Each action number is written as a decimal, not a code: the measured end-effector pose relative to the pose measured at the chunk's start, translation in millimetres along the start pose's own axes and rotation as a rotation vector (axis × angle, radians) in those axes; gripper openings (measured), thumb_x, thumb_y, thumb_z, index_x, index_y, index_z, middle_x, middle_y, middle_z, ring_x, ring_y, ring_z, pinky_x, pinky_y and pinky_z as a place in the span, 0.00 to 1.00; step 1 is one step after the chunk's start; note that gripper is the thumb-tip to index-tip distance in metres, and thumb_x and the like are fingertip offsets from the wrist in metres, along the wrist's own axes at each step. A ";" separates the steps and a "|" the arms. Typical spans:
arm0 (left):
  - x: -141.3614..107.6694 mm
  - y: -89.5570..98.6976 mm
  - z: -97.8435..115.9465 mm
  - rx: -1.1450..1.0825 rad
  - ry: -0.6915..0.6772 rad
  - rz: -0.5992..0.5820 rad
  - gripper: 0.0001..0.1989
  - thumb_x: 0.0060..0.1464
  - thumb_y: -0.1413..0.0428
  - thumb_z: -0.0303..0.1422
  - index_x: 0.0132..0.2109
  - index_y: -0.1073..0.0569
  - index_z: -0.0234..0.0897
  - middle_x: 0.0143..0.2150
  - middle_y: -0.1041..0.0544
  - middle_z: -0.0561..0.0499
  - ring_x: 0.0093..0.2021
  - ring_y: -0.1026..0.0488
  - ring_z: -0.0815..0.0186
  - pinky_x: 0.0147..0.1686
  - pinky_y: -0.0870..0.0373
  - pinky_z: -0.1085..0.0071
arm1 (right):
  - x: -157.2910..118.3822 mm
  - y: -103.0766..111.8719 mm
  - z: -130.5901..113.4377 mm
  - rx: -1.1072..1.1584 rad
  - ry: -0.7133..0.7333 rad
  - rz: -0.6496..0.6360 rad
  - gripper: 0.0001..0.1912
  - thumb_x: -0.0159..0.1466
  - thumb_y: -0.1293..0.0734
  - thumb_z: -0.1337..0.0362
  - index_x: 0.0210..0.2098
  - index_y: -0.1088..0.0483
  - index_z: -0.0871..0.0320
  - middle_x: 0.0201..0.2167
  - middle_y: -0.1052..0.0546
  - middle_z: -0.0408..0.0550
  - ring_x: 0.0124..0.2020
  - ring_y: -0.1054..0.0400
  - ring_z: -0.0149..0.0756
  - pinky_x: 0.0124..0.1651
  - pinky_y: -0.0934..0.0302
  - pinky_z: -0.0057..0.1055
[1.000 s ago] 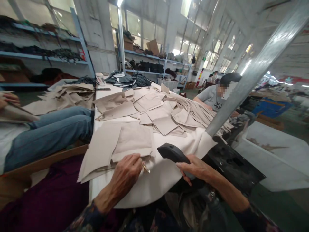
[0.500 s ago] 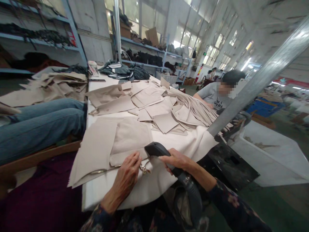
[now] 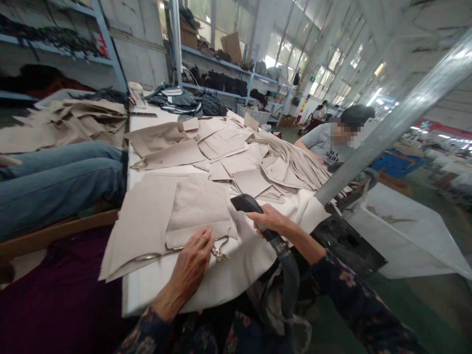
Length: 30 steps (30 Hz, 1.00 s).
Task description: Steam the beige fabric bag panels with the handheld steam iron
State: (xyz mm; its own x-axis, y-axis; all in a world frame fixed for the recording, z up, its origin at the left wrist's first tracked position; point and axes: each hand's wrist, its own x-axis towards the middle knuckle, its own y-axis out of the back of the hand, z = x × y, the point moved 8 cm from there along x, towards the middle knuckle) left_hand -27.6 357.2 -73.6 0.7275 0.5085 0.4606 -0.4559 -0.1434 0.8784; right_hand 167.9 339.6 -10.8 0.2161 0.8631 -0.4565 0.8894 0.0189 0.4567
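My left hand (image 3: 195, 255) lies flat, fingers stretched together, on the lower edge of a beige panel (image 3: 201, 204) with a metal zipper along that edge. A loose zipper end with a pull (image 3: 220, 253) hangs out just right of my fingertips. My right hand (image 3: 271, 221) is wrapped round a black vacuum-type nozzle (image 3: 246, 202), whose ribbed hose (image 3: 289, 270) runs down below the table edge. The nozzle's tip is above the white cloth, just off the panel's right edge. More beige panels (image 3: 140, 211) lie layered to the left.
Beige cut pieces (image 3: 224, 140) and long strips (image 3: 295, 162) cover the far part of the white table (image 3: 147, 290). A metal post (image 3: 391, 113) slants at the right, near a white bin (image 3: 401, 231). A co-worker (image 3: 332, 137) sits beyond; someone's jeans-clad legs (image 3: 62, 182) are at left.
The nozzle in my right hand has moved up and to the right, away from the panel's lower right corner. My left hand stays on the panel. The view has shifted slightly.
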 end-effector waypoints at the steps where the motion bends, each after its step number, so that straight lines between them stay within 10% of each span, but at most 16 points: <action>1: 0.0 0.0 0.1 0.005 0.000 -0.003 0.21 0.54 0.55 0.18 0.53 0.28 0.25 0.57 0.29 0.35 0.59 0.35 0.51 0.58 0.35 0.55 | -2.3 8.5 -2.1 0.014 0.023 0.013 0.16 0.61 0.36 0.56 0.24 0.36 0.62 0.15 0.32 0.42 0.14 0.38 0.26 0.16 0.42 0.21; 5: 0.2 0.3 -0.4 0.011 -0.003 -0.002 0.21 0.55 0.56 0.19 0.52 0.27 0.26 0.56 0.28 0.36 0.58 0.35 0.51 0.58 0.35 0.56 | -26.1 15.9 5.1 -0.010 0.059 -0.063 0.17 0.61 0.36 0.54 0.25 0.35 0.62 0.16 0.31 0.43 0.15 0.37 0.27 0.16 0.41 0.22; 11: 0.9 -3.3 0.6 -0.003 0.026 -0.032 0.22 0.52 0.55 0.17 0.53 0.28 0.27 0.57 0.29 0.37 0.59 0.36 0.51 0.59 0.36 0.56 | -26.6 -27.7 25.4 -0.044 -0.021 -0.192 0.14 0.60 0.36 0.59 0.22 0.36 0.61 0.14 0.33 0.42 0.13 0.38 0.27 0.15 0.41 0.22; 16: 8.9 13.6 1.4 -0.103 0.055 -0.111 0.18 0.55 0.55 0.20 0.49 0.27 0.28 0.55 0.27 0.38 0.58 0.34 0.56 0.58 0.36 0.62 | -11.3 -11.8 5.5 -0.065 0.051 0.008 0.17 0.61 0.38 0.57 0.22 0.36 0.62 0.14 0.32 0.43 0.14 0.37 0.28 0.15 0.42 0.22; 23: 5.8 68.0 -126.4 -0.027 0.815 -0.057 0.17 0.54 0.49 0.45 0.38 0.30 0.33 0.35 0.24 0.40 0.40 0.26 0.52 0.38 0.33 0.63 | -36.9 -43.2 -22.3 -0.029 0.194 -0.263 0.17 0.61 0.38 0.55 0.23 0.35 0.62 0.14 0.32 0.42 0.14 0.38 0.27 0.16 0.41 0.23; 30: -5.1 36.6 -169.0 -0.597 0.849 -0.131 0.13 0.49 0.50 0.33 0.20 0.41 0.39 0.16 0.33 0.52 0.22 0.29 0.65 0.23 0.39 0.73 | -26.8 -99.2 -38.6 -0.002 0.258 -0.485 0.12 0.60 0.37 0.58 0.28 0.35 0.61 0.19 0.33 0.41 0.16 0.37 0.26 0.17 0.38 0.21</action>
State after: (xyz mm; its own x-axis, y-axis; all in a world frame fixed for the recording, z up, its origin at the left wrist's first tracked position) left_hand -134.7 492.8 -65.3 0.2952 0.9523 -0.0774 -0.7468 0.2805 0.6030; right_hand 58.4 334.1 -14.5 -0.3247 0.8509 -0.4129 0.8617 0.4461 0.2417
